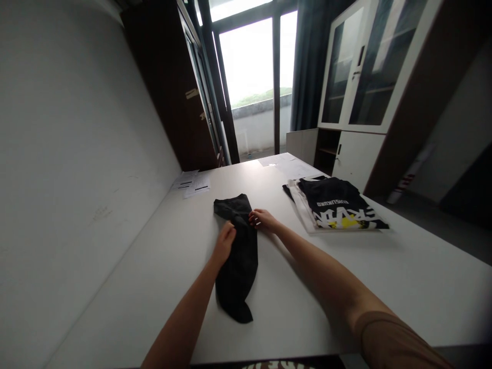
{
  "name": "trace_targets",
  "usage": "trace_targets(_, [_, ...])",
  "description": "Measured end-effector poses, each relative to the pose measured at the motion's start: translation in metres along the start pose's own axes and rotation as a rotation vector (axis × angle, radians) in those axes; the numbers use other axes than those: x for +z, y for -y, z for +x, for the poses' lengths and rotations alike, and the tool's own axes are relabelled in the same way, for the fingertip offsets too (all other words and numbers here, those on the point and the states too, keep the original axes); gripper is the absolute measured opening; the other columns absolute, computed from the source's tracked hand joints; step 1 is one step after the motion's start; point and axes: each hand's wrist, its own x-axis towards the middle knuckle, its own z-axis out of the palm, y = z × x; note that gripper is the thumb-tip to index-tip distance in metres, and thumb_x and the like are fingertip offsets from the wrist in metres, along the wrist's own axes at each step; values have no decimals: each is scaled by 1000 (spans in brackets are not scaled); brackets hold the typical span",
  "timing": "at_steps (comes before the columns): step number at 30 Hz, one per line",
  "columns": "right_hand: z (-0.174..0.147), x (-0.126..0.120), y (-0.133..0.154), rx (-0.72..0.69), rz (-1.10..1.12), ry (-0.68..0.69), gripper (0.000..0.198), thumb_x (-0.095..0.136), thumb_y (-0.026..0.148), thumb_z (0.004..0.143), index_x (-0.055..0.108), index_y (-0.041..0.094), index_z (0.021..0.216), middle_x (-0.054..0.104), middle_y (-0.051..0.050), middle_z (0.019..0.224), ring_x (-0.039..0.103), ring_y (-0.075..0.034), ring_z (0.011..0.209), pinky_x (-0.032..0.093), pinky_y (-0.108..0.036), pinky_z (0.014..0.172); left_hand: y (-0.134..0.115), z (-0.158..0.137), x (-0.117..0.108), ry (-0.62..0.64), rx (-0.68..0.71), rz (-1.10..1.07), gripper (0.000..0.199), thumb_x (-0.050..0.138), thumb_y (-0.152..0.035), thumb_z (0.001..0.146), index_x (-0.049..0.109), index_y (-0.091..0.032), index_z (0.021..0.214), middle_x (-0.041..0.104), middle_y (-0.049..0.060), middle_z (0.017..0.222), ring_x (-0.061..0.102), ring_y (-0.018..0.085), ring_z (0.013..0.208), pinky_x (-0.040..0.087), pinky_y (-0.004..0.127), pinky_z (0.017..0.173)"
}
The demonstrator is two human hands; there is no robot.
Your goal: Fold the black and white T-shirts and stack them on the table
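Observation:
A black garment (239,261) lies lengthwise on the white table, narrowed into a long strip with its near end bent to the right. I cannot tell which kind of clothing it is. My left hand (226,238) is closed on its left edge, fingers curled into the cloth. On the opposite edge, slightly farther up, my right hand (263,219) pinches the fabric with bent fingers. The far end of the cloth lies beyond both hands, with creases between them.
A stack of folded shirts (338,202), the top one black with white and yellow print, sits to the right on the table (161,277). Paper sheets (198,184) lie by the left wall, more papers (288,165) at the far edge. A cabinet (357,72) stands beyond.

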Motion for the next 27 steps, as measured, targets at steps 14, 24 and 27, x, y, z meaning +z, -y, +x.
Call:
trace_targets(14, [-21,35,20,-498,-986,29,39,72,43,85,66,27,120,71,-6,112,67,-23,101,50,-29,82,-41,-62,55,801,288,1065,48,63,-45,94,58,-29,139,61,10,120,55,31,114,45,45,98])
trace_targets(24, [-5,27,3,-232,-454,-236,8,54,29,84,55,24,90,60,0,75,56,-18,71,41,-27,63,-30,-9,-4,625,-175,92,45,50,-51,100,67,-23,132,70,8,102,67,20,84,55,34,78])
trace_targets(27, [-1,11,7,-110,-40,-256,12,50,37,85,51,24,87,51,2,64,50,-18,61,41,-28,55,3,5,-23,204,-169,111,31,59,-44,95,74,-21,111,72,9,98,67,22,90,55,37,83])
